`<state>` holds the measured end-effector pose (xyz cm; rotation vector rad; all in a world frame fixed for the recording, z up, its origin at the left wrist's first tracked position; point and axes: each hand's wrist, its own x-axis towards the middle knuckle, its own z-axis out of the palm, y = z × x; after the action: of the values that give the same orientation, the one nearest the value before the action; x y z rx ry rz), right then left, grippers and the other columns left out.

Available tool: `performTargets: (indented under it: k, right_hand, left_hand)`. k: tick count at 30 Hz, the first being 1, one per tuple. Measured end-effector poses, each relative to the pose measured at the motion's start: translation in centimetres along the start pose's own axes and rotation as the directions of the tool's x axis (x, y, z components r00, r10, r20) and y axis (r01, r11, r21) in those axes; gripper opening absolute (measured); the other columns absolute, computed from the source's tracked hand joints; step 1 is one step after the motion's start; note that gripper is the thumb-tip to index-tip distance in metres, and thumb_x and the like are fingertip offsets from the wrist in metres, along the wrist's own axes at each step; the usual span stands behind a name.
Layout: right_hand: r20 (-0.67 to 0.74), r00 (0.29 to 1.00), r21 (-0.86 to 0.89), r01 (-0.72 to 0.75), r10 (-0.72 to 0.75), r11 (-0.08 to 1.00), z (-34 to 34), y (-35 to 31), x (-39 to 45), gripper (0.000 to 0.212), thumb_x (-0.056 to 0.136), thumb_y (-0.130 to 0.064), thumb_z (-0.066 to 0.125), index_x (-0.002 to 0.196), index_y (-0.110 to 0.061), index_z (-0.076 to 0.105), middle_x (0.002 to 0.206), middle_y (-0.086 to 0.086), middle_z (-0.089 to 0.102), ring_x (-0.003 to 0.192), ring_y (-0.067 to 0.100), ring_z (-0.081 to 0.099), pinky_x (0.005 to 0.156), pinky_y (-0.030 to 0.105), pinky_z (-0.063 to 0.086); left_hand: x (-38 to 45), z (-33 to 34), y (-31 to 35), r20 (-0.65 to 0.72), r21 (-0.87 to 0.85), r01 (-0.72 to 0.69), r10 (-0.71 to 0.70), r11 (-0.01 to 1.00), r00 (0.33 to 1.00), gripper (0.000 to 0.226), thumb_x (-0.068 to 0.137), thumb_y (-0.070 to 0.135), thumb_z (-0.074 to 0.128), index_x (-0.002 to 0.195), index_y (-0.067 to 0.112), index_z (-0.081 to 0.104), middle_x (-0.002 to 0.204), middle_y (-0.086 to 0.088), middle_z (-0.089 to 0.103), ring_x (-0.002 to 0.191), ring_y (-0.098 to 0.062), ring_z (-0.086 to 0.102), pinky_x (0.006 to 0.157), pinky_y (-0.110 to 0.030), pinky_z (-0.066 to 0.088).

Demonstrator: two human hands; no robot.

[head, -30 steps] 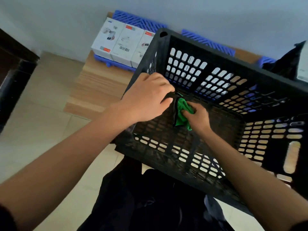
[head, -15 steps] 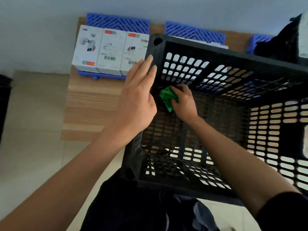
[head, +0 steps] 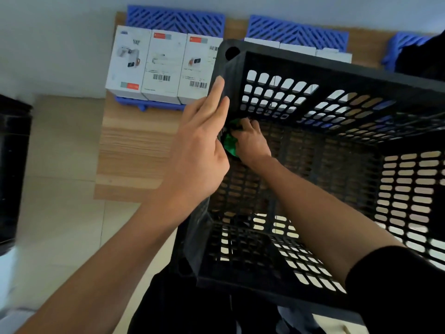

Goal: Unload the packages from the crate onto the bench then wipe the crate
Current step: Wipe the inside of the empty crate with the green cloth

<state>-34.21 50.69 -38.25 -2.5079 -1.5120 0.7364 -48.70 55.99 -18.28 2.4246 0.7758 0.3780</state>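
Nearest the camera, dark clothing fills the bottom of the view, and two bare forearms reach forward from it; the right one comes out of a black sleeve [head: 395, 280]. Between and under the arms sits the black crate [head: 361, 75], a slotted plastic box tilted toward the person so that its open top faces the camera, with light showing through the holes in its walls and floor.

The left hand [head: 199, 150] lies against the crate's left wall near the far corner, fingers straight and close together, pointing away, with the fingertips up at the rim; it holds nothing and seems to steady the crate. The right hand [head: 250, 143] is down inside the crate, in the far left corner of the floor, its fingers curled round a green cloth [head: 230, 143] and pressing it against the plastic. Only a bunched part of the cloth shows between the two hands.

Beyond the crate runs the wooden surface [head: 134, 145]. On it, left of the crate's far corner, three white packages [head: 163, 66] stand side by side, touching, on a blue slotted tray [head: 175, 20]. Behind the crate's far rim a second blue tray [head: 296, 32] carries more white boxes [head: 298, 48], of which only the tops are visible. A pale wall rises behind the surface, and tiled floor [head: 57, 165] lies to the left.
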Motion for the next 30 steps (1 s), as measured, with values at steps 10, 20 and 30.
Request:
performTargets:
  k: [10, 20, 30]
  right_hand:
    - [0.163, 0.957, -0.007, 0.245, -0.24, 0.97, 1.0, -0.1, -4.2, 0.043, 0.089, -0.001, 0.053, 0.127, -0.015, 0.069, 0.138, 0.013, 0.043, 0.12, 0.036, 0.039, 0.103, 0.047, 0.045]
    - [-0.12, 0.98, 0.172, 0.181, -0.162, 0.968, -3.0, 3.1, -7.9, 0.053, 0.084, 0.013, 0.057, 0.134, -0.002, 0.064, 0.129, 0.024, 0.054, 0.116, 0.044, 0.051, 0.1, 0.052, 0.05]
    - [0.022, 0.999, -0.053, 0.05, -0.049, 0.997, -1.5, 1.6, -2.1, 0.049, 0.091, 0.001, 0.06, 0.137, -0.019, 0.062, 0.142, 0.012, 0.04, 0.131, 0.036, 0.035, 0.096, 0.049, 0.052]
  left_hand:
    - [0.1, -0.4, 1.0, 0.076, 0.197, -0.009, -0.006, 0.98, 0.997, 0.066, 0.08, -0.003, 0.037, 0.145, -0.009, 0.045, 0.164, -0.017, 0.03, 0.133, -0.035, 0.043, 0.107, -0.033, 0.043]
    - [-0.1, -0.1, 0.6, 0.054, 0.182, -0.022, 0.013, 0.983, 0.998, 0.059, 0.083, -0.018, 0.05, 0.141, -0.012, 0.049, 0.161, -0.019, 0.034, 0.128, -0.039, 0.046, 0.105, -0.038, 0.045]
    - [-0.1, -0.1, 0.5, 0.069, 0.24, -0.075, 0.06, 0.968, 0.996, 0.059, 0.084, -0.012, 0.043, 0.141, -0.005, 0.053, 0.163, -0.022, 0.029, 0.129, -0.043, 0.045, 0.103, -0.04, 0.044]
